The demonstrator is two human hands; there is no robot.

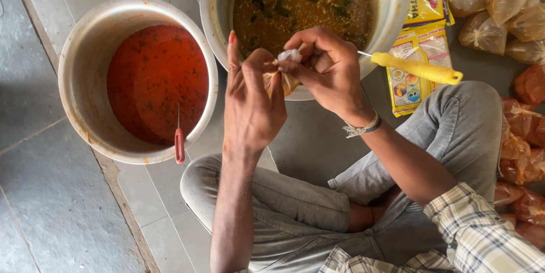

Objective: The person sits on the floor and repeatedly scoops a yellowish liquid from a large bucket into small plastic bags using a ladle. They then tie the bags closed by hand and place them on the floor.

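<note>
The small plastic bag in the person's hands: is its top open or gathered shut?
Gathered shut. The small plastic bag has its neck bunched into a twisted tuft, pinched between the right hand and left hand.

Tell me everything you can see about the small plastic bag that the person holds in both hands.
The small plastic bag is thin and clear, filled with a yellowish-brown liquid like that in the pot behind it. Its whitish neck is gathered into a bunch at the top. The left hand grips it from the side, and the right hand pinches the neck with its fingers. It is held in the air at the pot's near rim. Most of it is hidden by the fingers.
</note>
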